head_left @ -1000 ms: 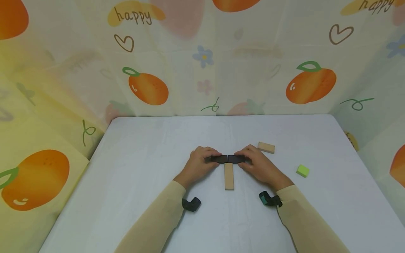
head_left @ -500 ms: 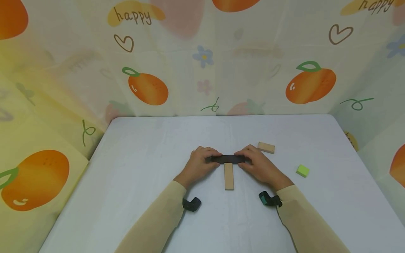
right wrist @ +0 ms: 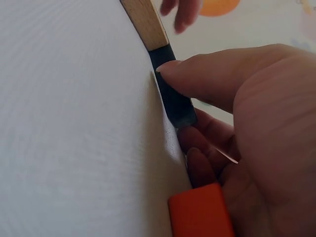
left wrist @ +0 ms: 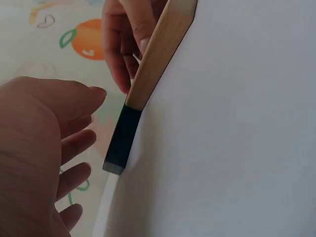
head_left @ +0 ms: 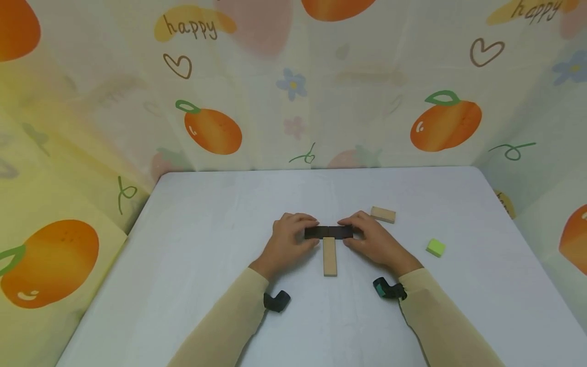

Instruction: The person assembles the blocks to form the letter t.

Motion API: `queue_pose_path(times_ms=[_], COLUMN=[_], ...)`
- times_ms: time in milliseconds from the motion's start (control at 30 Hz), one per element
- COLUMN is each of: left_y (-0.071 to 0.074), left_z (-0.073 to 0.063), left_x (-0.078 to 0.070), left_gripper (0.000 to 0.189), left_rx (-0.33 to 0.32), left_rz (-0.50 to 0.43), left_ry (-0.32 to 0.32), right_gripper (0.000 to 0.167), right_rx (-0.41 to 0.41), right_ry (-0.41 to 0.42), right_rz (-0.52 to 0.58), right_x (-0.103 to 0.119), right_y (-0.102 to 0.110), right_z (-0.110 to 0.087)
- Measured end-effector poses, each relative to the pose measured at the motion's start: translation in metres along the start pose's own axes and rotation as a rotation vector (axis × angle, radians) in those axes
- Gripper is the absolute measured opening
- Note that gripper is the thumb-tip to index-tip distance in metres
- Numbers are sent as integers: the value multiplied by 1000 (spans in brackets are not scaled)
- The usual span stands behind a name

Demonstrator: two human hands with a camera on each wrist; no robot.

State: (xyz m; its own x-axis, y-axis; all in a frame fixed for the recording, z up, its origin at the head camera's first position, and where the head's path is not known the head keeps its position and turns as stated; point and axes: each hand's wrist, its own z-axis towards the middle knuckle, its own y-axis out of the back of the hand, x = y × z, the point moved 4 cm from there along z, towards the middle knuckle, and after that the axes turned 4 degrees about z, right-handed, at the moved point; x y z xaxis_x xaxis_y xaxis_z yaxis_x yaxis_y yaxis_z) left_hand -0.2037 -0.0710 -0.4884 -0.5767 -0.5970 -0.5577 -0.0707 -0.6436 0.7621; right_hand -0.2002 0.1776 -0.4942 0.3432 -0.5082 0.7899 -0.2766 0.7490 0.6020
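Two dark blocks lie end to end on the white table: the left dark block (head_left: 316, 232) and the right dark block (head_left: 340, 232). A plain wooden block (head_left: 329, 257) runs from their joint toward the person, forming a T. My left hand (head_left: 290, 242) is spread around the left dark block's end; in the left wrist view its thumb and fingers stand apart from the dark block (left wrist: 122, 138). My right hand (head_left: 373, 239) pinches the right dark block, its thumb on the side in the right wrist view and its fingers partly hidden behind.
Behind the right hand lies another wooden block (head_left: 383, 214). A lime green block (head_left: 435, 247) sits farther right on the white table (head_left: 206, 244). An orange-red block (right wrist: 200, 212) shows low in the right wrist view. Patterned cloth (head_left: 257, 102) hangs behind the table.
The narrow gap between the dark blocks has closed. My left fingers have loosened and moved off the left dark block, while the right hand keeps its pinch. The head view has shifted slightly.
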Motion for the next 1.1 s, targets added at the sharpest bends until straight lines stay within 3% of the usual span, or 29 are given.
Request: queue_pose_path(times_ms=[133, 333, 467, 900, 1100], left_y=[-2, -14, -23, -27, -27], left_z=[-7, -15, -18, -20, -20], left_x=[-14, -41, -51, -52, -51], left_gripper=[39, 46, 59, 70, 69], left_rx=[13, 126, 186, 259, 267], left_rz=[103, 235, 277, 314, 289], left_ry=[-72, -118, -150, -161, -169], right_gripper=[43, 42, 43, 42, 41], right_rx=[2, 3, -8, -122, -192], right_ry=[-4, -7, 14, 7, -21], right_rz=[20, 29, 49, 182, 327], right_x=[0, -1, -2, 4, 1], right_y=[1, 3, 5, 23, 37], right_z=[-1, -1, -2, -3, -8])
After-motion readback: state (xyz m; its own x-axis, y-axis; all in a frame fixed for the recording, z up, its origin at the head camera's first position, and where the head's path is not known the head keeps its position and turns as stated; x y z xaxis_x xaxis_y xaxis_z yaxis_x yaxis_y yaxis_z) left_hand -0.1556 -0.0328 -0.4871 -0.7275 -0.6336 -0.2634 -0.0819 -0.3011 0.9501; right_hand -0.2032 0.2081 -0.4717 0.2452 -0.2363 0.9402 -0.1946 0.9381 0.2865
